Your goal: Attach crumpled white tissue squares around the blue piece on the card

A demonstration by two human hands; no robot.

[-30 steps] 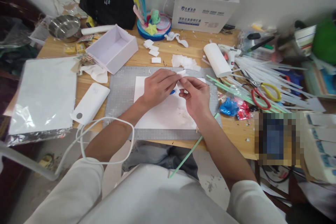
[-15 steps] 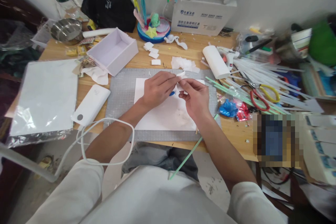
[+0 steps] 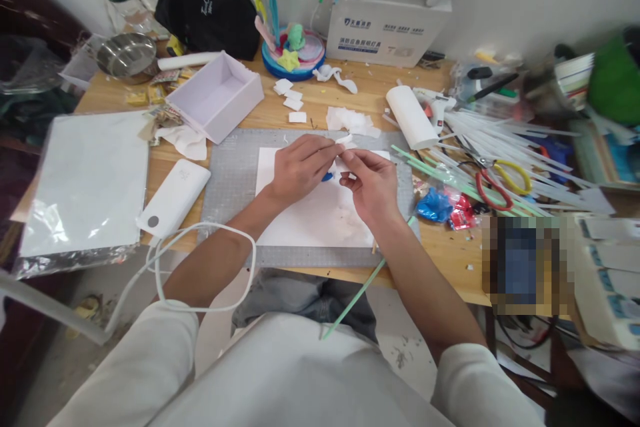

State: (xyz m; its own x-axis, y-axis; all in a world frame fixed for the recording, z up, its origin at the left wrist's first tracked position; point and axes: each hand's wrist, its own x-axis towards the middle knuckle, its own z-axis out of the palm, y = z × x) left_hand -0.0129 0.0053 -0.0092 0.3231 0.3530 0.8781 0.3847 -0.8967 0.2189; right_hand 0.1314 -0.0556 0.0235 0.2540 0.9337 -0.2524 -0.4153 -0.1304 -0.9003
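Both hands meet above a white sheet on a grey cutting mat. My left hand has its fingers pressed together, their tips touching those of the other hand. Thumb and fingers are pinched on my right hand. A small white piece shows just beyond the fingertips; which hand grips it is hard to tell. Something small and blue lies beneath my left fingers. What sits between the fingertips is too small to make out.
A lilac box, a white power bank and its looped cable are on the left. To the right lie a white roll, a glue gun, scissors, pale sticks and a blue packet. A green stick crosses the front edge.
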